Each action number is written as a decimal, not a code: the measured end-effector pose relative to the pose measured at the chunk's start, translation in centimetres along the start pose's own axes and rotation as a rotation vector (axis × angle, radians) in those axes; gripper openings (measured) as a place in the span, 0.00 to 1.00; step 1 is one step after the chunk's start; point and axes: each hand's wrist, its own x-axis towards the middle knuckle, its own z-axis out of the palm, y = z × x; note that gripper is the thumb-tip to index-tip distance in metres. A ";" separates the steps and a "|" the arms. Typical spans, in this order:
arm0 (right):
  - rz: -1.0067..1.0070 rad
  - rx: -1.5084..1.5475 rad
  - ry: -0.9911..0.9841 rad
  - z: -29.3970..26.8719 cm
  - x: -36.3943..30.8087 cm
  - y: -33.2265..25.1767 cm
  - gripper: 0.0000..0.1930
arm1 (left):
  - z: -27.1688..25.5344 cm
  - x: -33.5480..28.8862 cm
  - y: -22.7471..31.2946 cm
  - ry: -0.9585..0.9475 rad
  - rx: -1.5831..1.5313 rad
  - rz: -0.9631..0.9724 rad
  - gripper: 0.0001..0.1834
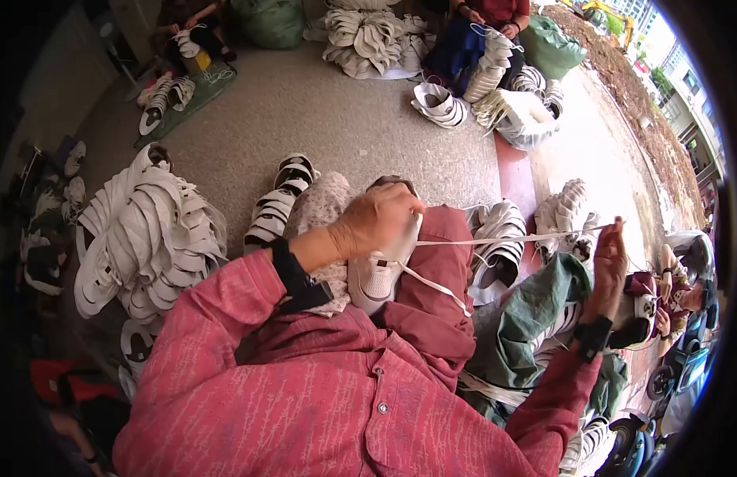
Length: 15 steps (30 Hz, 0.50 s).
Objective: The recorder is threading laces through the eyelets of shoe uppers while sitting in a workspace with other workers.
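While my right hand (610,258) is pinching one lace (519,238), my left (387,216), grip unclear, is overlapping one shoe (376,281); one sack (553,288) is wrapping several.

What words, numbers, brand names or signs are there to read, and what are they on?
None can be read.
White shoe on the lap: its small dark patch is too small to make out.
Red shirt: pale scribbly pattern, with no letters I can read.
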 end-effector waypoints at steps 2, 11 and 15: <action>-0.094 -0.003 -0.159 5.7 -2.3 0.6 0.13 | -1.0 0.3 -0.6 -0.218 -0.028 0.122 0.09; -0.262 -0.094 -0.750 22.3 -13.7 4.6 0.12 | 0.5 0.3 0.9 -0.552 0.092 0.288 0.04; -0.274 -0.169 -0.743 22.2 -14.9 4.8 0.14 | 0.5 0.0 1.4 -0.551 0.115 0.308 0.07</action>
